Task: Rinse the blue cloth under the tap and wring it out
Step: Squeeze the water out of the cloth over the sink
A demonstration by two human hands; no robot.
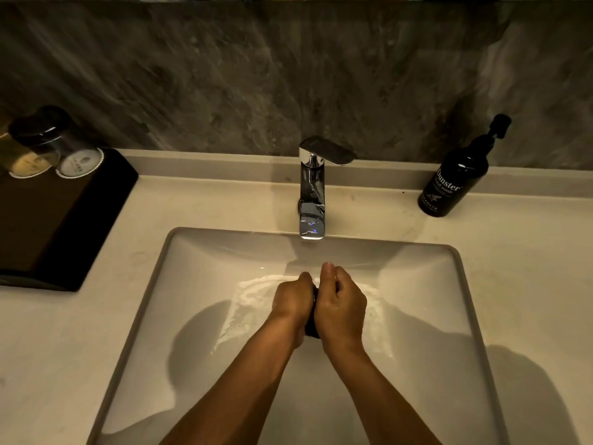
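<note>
Seen from above, from the head-worn camera: a person stands at a pale surface with a rectangular white sink sunk into its middle; both bare forearms reach in from the near edge and meet over the centre of the basin.

The left hand and the right hand are pressed close together, each curled into a fist and clamped on the blue cloth; the cloth is almost wholly hidden, showing only as a dark bunched strip in the gap between the palms and just below them; its colour reads as near black in this dim warm light. The fists sit side by side as if to twist against each other, so this looks like the wringing step, held low over the basin so that the water falls into it.

Frothy white water spreads on the sink floor around and behind the hands, most likely squeezed from the cloth.

The chrome tap stands at the far edge of the sink, its spout just beyond the fingertips; no stream is clearly visible under it, and whether it runs I cannot tell.

A dark hand wash bottle stands toward the far right corner of the surface; a black tray with two upturned glasses sits at the far left.
</note>
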